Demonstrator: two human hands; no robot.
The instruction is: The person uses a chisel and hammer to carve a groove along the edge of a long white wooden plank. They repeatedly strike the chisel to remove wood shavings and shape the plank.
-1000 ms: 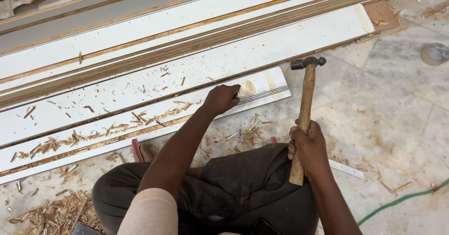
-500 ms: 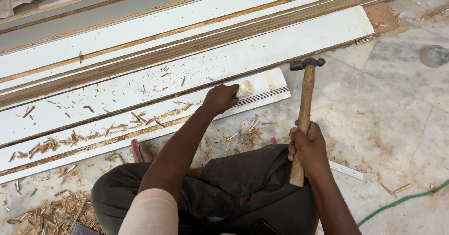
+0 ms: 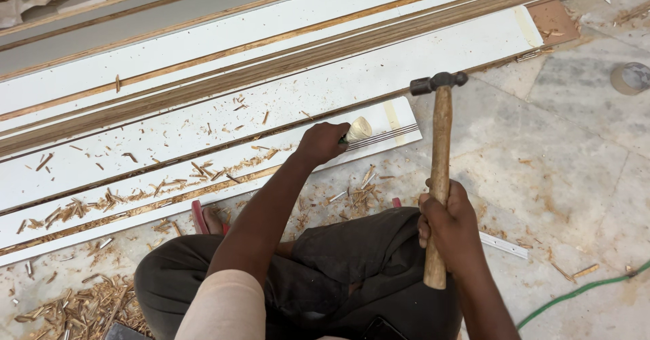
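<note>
Beside board edge (image 3: 379, 152), right hand (image 3: 450, 226) grips hammer (image 3: 439, 157).

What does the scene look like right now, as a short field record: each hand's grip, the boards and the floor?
left hand: grip closed on a pale-handled tool, pressed to the white board
right hand: grip closed on the wooden handle of a hammer, head raised, off the boards
boards: long white panels with wood-coloured edges, lying side by side
wood chips: scattered on boards and floor
floor: pale stone
green cable: bottom right
tape roll: far right
</note>
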